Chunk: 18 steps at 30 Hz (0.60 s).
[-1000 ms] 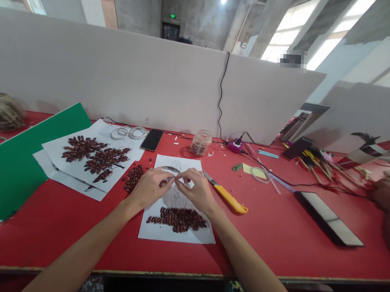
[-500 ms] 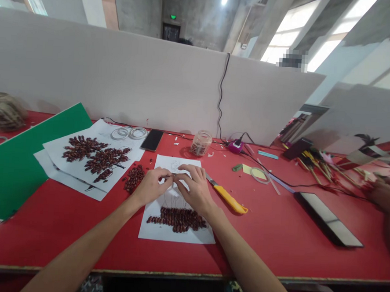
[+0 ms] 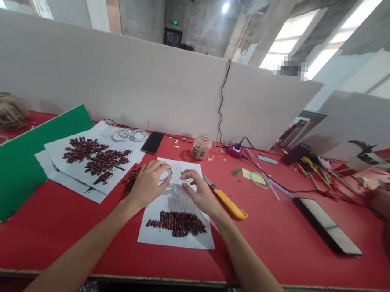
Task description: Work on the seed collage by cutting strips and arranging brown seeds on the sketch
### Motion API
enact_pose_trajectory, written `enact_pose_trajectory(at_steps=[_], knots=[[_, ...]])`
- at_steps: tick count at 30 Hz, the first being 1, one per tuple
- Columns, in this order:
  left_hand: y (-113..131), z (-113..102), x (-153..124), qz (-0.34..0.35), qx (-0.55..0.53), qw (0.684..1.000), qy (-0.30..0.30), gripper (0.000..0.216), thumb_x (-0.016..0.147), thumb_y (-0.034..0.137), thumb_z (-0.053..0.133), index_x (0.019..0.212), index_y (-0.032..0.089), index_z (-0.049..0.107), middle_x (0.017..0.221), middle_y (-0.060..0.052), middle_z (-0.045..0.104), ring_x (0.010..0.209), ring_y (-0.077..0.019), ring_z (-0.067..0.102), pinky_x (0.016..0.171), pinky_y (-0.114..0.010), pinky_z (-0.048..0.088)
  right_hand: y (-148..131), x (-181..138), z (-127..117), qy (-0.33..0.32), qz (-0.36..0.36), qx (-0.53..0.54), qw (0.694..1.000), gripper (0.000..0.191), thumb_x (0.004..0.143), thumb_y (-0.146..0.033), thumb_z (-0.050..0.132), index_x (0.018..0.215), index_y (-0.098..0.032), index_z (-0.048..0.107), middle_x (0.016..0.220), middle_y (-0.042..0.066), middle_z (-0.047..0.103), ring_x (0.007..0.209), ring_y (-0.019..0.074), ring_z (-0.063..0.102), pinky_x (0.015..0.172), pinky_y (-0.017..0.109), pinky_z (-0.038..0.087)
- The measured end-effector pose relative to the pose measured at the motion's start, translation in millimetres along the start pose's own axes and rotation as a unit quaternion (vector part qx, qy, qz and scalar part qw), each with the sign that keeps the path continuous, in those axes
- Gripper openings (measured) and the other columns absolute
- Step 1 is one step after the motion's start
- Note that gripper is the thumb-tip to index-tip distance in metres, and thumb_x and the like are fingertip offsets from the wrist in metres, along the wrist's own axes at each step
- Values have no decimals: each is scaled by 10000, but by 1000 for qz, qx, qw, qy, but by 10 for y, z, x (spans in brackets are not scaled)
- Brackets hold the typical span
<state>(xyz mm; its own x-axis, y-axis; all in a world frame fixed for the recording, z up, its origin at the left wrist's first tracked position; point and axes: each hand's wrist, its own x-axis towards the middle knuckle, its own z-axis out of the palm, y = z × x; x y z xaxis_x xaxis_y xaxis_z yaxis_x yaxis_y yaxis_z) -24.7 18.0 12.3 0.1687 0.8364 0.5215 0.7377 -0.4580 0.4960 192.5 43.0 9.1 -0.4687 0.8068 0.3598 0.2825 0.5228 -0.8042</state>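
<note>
My left hand [image 3: 149, 183] hovers over the upper left of a drawn-on paper sheet [image 3: 150, 236]. Its thumb and index finger curve toward each other, with a small dark-edged thing at their tips that I cannot make out. Across a gap, my right hand [image 3: 199, 190] is above the sheet's right side, thumb and forefinger apart and nothing visible between them. Rows of dark brown seeds [image 3: 180, 224] cover the lower part of the sheet. A loose pile of such seeds [image 3: 131, 179] lies beside the left hand, partly hidden by it. Pencil lines show between the hands.
Right of the sheet lies a yellow utility knife [image 3: 229, 204]. Behind stand a glass jar [image 3: 201, 147] and a phone [image 3: 153, 142]. Seed-covered sheets [image 3: 95, 157] and a green board [image 3: 24, 175] are at left. A dark-edged tablet [image 3: 327, 225] and another person's hand [image 3: 385, 201] are at right.
My hands were together over the sheet, pinching a thin dark thing between them. They have moved apart, the right hand's fingers have opened, and the view has tilted slightly up.
</note>
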Motion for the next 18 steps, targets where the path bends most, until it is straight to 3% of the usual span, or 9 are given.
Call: enact_pose_trajectory(at_steps=[4,7,11,15,18], knots=[[86,69,9,-5,-175,985,7,127,947,295,644,1019,216,712,1045,-53,712,999,-216,644,923,-348,496,34,-1,24,-24,47,83,995,197,899,-312,616,1079,-232,627,1137,64,619,1065,224,574,869,364,449],[92,104,10,-22,-169,985,23,79,923,260,669,875,209,705,918,-37,708,909,-208,641,882,-344,489,18,-5,63,-30,106,176,978,252,860,-351,687,1081,-230,674,1110,58,657,1059,225,574,879,354,444],[89,107,4,-33,-137,989,34,99,914,245,659,830,205,693,866,-25,701,861,-200,620,868,-341,465,35,19,103,-12,228,317,921,304,825,-410,725,1070,-230,732,1121,67,698,999,218,614,849,339,457],[81,80,8,-77,-209,975,24,133,917,287,638,848,193,702,866,-20,706,795,-173,613,753,-288,461,66,40,36,89,229,327,913,444,773,-393,792,1199,-317,693,1324,48,634,1122,218,602,886,331,460],[38,70,11,-131,-269,954,8,200,914,362,645,864,183,720,871,-22,717,771,-165,618,659,-259,441,56,24,-56,48,211,299,929,406,813,-440,772,1178,-277,705,1175,69,696,1030,210,638,876,343,467]])
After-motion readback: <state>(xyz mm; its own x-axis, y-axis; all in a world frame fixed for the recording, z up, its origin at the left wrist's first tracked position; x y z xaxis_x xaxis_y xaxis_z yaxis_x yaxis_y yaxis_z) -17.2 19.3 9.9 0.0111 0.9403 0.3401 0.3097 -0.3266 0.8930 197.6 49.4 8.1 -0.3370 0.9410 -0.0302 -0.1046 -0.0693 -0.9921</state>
